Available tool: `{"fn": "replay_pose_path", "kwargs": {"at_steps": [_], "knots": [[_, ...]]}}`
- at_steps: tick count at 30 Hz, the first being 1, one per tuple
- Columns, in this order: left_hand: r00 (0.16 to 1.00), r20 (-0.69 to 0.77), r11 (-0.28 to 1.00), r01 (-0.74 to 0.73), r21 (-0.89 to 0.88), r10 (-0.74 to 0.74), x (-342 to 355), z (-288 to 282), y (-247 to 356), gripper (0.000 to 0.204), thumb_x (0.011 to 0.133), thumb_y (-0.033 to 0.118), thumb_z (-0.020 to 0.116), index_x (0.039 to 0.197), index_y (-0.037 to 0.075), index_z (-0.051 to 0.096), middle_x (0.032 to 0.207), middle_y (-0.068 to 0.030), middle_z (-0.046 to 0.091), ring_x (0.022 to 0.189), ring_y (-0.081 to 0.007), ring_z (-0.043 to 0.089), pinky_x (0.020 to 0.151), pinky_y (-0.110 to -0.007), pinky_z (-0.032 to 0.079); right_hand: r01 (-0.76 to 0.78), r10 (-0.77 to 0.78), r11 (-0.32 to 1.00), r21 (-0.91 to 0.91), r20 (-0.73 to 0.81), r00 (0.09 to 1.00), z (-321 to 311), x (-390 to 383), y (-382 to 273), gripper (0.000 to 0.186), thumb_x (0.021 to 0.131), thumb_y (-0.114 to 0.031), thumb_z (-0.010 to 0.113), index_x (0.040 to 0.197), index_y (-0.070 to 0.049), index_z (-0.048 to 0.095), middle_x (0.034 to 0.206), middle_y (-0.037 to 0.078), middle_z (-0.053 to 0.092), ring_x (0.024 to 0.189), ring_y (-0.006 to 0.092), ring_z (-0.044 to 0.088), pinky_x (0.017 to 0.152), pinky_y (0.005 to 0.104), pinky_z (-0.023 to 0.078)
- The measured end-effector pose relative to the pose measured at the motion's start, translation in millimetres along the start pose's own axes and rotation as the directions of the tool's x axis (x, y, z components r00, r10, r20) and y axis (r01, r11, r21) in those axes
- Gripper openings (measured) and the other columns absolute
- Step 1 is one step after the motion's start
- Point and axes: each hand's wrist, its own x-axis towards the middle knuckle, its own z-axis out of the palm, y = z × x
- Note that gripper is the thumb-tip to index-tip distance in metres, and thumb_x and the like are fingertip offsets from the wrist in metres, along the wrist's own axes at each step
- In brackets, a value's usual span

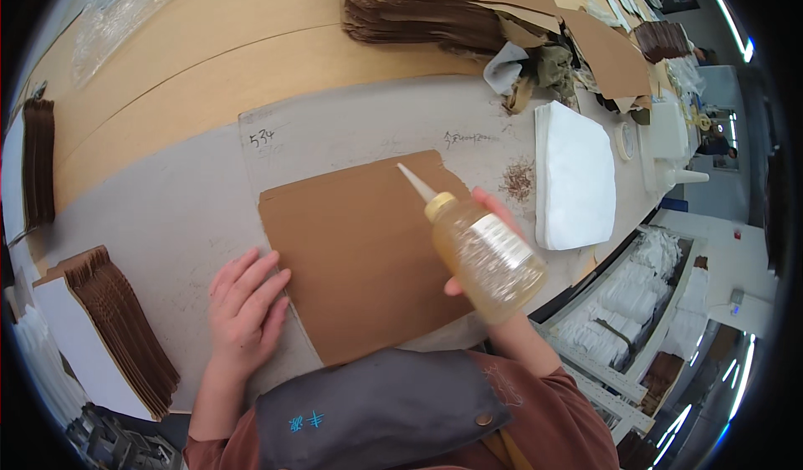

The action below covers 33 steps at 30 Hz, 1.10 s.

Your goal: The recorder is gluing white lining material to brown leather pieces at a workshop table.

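A brown sheet [351, 261], perhaps leather or fabric, lies flat on the grey work surface before me. My left hand [248, 303] rests with fingers spread at its left edge, the fingertips touching or almost touching it. In my right hand [495, 211] is a clear squeeze bottle [489, 261] of yellowish liquid, with a yellow collar, a white label and a long pale nozzle. The bottle is tilted over the sheet's right part, its nozzle pointing up and left toward the far edge. Most of the right-hand fingers are hidden behind the bottle.
A white stack of sheets [577, 177] lies to the right, near brown scraps [519, 179]. Layered brown pieces [443, 10] are piled at the back. Brown-edged stacks [117, 328] stand at left. A shelf cart [623, 311] holds white bundles at right.
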Motion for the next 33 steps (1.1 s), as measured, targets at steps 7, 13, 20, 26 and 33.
{"fn": "replay_pose_path", "kwargs": {"at_steps": [7,13,20,26,33], "knots": [[0.977,-0.175,0.992,0.116,-0.038,-0.121,-4,5,-5,0.030,0.081,-0.001,0.070,0.111,0.004,0.073,0.129,-0.0137,0.068,0.128,-0.0369,0.058,0.106,-0.046,0.044,-0.245,0.337,0.878,0.412,-0.165,0.927,-14,7,-7,0.125,0.060,-0.065,0.091,0.153,-0.003,0.036,0.152,0.012,0.048,0.093,0.0168,0.068,0.071,0.0246,0.056],[0.983,-0.137,0.993,0.122,0.007,-0.120,0,-1,-1,0.028,0.082,-0.001,0.070,0.110,0.003,0.073,0.127,-0.0136,0.069,0.127,-0.0357,0.059,0.107,-0.046,0.044,-0.257,0.357,0.866,0.429,-0.172,0.918,-12,8,-5,0.125,0.063,-0.065,0.090,0.155,-0.002,0.034,0.154,0.014,0.047,0.085,0.0164,0.070,0.068,0.0227,0.056],[0.967,-0.190,0.984,0.153,-0.089,-0.168,-3,-2,-3,0.024,0.084,-0.005,0.067,0.107,0.001,0.072,0.123,-0.0147,0.070,0.120,-0.0343,0.064,0.103,-0.045,0.049,-0.301,0.394,0.816,0.492,-0.094,0.914,1,11,-4,0.128,0.062,-0.065,0.090,0.155,-0.001,0.031,0.156,0.015,0.045,0.084,0.0161,0.070,0.068,0.0232,0.057],[0.932,-0.239,0.946,0.217,-0.239,-0.274,-2,-8,-4,0.019,0.089,-0.007,0.064,0.105,-0.001,0.071,0.118,-0.0161,0.070,0.116,-0.0305,0.067,0.096,-0.039,0.054,-0.385,0.423,0.792,0.474,0.029,0.906,21,18,-13,0.131,0.058,-0.066,0.091,0.155,-0.002,0.031,0.155,0.014,0.045,0.085,0.0171,0.069,0.067,0.0239,0.057],[0.935,-0.246,0.946,0.188,-0.264,-0.254,-1,-10,-7,0.017,0.088,-0.007,0.066,0.103,-0.001,0.072,0.116,-0.0150,0.071,0.112,-0.0295,0.068,0.094,-0.037,0.055,-0.434,0.399,0.773,0.463,0.177,0.900,45,25,-16,0.134,0.053,-0.069,0.091,0.155,-0.005,0.031,0.154,0.011,0.046,0.086,0.0172,0.069,0.066,0.0250,0.056]]}}
